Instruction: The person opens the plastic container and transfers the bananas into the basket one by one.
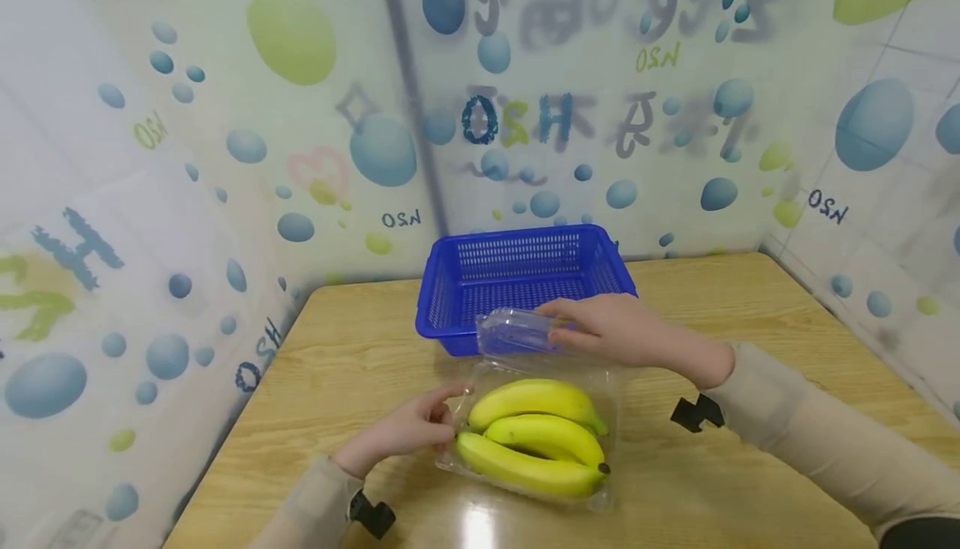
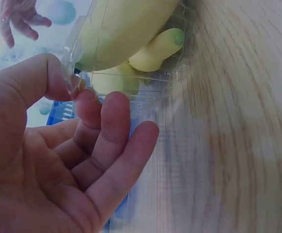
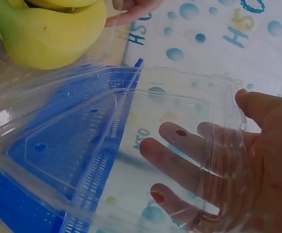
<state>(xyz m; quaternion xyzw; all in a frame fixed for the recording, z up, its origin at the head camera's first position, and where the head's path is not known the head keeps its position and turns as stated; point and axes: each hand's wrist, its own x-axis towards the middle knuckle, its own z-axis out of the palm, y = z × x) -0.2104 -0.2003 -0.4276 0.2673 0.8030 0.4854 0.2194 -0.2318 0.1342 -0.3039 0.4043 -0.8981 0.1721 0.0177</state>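
Bananas, head view: bananas (image 1: 528,400) in clear base (image 1: 602,500), just before blue basket (image 1: 453,342); long axes approx. L–R, right ends slightly nearer wearer.
Lid, head: raised; step prob. lid-handling — opening/closing unclear; next move calls for steady base.
L hand (image 2: 58,155), left wrist: thumb + index pinch base rim, others loosely bent.
R hand (image 3: 272,165), right wrist: thumb opp. spread fingers, gripping lid (image 3: 58,160) edge.

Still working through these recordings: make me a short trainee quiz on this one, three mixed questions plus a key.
1. What does the right hand hold: A) a cloth, B) a clear plastic lid, C) the table edge?
2. Fill in the colour: beyond the bananas stands a ____ perforated plastic basket.
3. True or false: the bananas lie inside that basket.

Key:
1. B.
2. Blue.
3. False; they lie in an open clear plastic clamshell.
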